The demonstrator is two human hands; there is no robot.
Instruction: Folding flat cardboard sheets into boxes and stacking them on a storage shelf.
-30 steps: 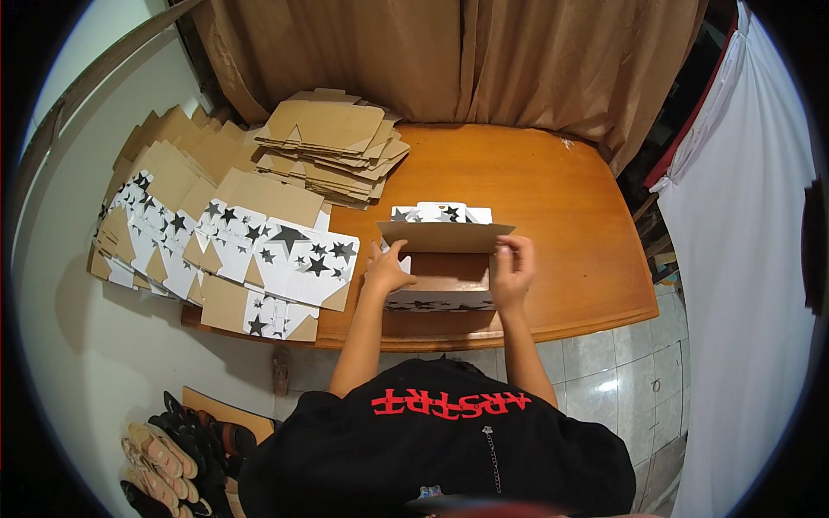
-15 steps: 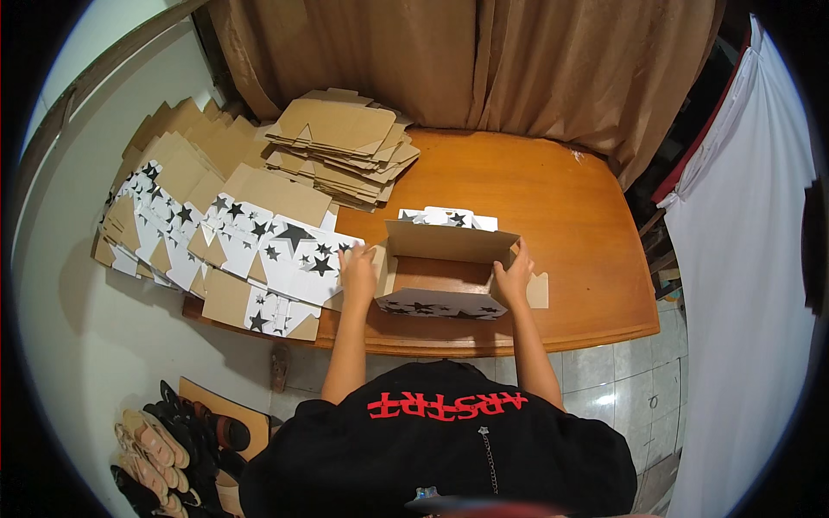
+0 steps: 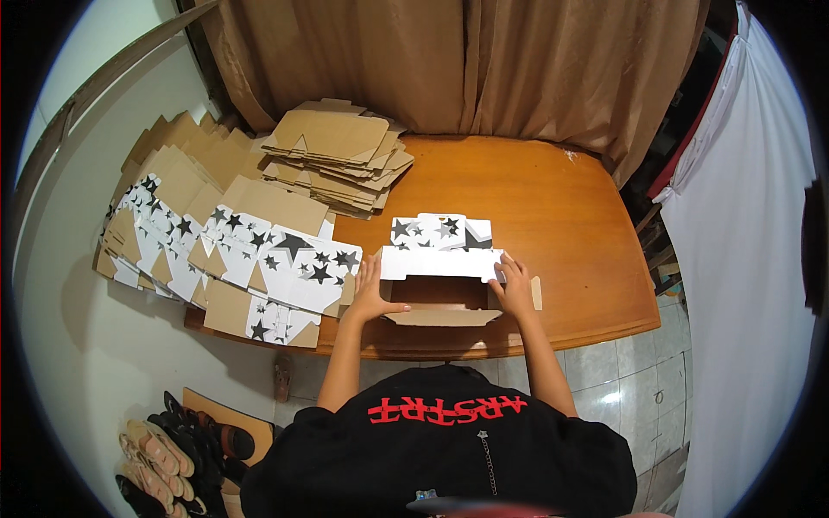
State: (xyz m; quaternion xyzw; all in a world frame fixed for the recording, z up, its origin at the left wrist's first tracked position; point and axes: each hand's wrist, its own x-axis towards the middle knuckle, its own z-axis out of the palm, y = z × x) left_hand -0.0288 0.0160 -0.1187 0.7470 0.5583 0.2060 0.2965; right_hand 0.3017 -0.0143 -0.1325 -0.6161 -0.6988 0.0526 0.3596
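A part-folded cardboard box (image 3: 441, 263), white outside and brown inside, stands near the table's front edge. Its opening faces up, and the table shows through it. On the far side a white flap with black stars (image 3: 429, 231) sticks out. My left hand (image 3: 370, 298) holds the box's left end, thumb stretched over the near edge and fingers along the side. At the right end my right hand (image 3: 515, 289) grips the side, fingers over the top corner and thumb on the inner edge. The end panels are mostly hidden by my hands.
Flat star-printed cardboard blanks (image 3: 294, 259) overlap on the table's left. Behind them rises a stack of folded brown cardboard (image 3: 332, 142). The wooden table (image 3: 570, 233) ends at a brown curtain (image 3: 371, 65). Shoes (image 3: 164, 453) lie on the floor at lower left.
The box has tipped, so a white panel now shows along its far side and more of the starred flap is visible. My left hand's thumb has moved across the near edge.
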